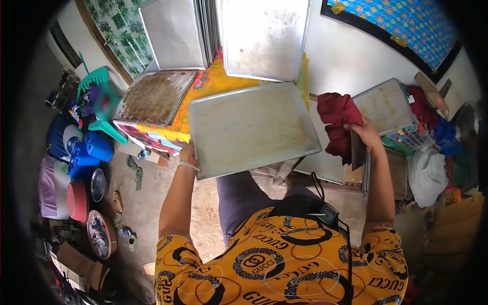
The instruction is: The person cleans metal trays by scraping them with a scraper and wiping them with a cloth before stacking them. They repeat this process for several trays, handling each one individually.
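Observation:
A flat metal tray (254, 129) is held up in front of my body, slightly tilted. My left hand (188, 155) grips its left edge near the lower left corner. To the right of the tray, apart from it, my right hand (365, 133) is closed on a dark red cloth (339, 119) that hangs down in folds. A dark flat piece (358, 148) shows just below that hand; whether the hand holds it too is unclear. Behind the held tray, a stained tray (155, 96) lies on a table with a yellow patterned cover (216, 81).
Upright trays (175, 35) and a large tray (265, 38) lean at the back. Another tray (384, 107) lies at right near a basket (414, 137) and white sack (427, 175). Blue containers (84, 157), basins (78, 201) and sandals (138, 178) are on the left floor.

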### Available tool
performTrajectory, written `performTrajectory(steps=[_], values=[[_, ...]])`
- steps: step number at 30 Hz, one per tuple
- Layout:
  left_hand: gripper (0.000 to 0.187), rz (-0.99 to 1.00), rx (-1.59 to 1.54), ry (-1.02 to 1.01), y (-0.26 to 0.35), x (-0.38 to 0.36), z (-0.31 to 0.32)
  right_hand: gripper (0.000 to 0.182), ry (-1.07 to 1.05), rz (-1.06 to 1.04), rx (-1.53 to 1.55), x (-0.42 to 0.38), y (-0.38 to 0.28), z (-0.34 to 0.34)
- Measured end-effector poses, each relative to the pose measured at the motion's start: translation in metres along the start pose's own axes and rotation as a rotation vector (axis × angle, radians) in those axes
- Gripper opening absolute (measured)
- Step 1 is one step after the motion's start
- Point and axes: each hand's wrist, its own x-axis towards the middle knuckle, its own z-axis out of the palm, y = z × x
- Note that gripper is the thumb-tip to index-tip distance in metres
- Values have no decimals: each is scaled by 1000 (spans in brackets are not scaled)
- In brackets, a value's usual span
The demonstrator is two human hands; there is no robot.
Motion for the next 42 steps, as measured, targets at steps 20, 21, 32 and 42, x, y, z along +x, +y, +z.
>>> performTrajectory(steps=[20,21,32,42], values=[[33,85,-346,-451,4,-146,97,70,-567,-234,-261,46,-45,225],[33,197,-323,-385,15,-127,82,69,-466,-176,-237,53,-39,215],[81,1073,1058,504,164,-1,29,69,-101,729,784,67,104,110],[101,972,1884,-616,-38,-149,133,36,-25,324,771,17,68,57]])
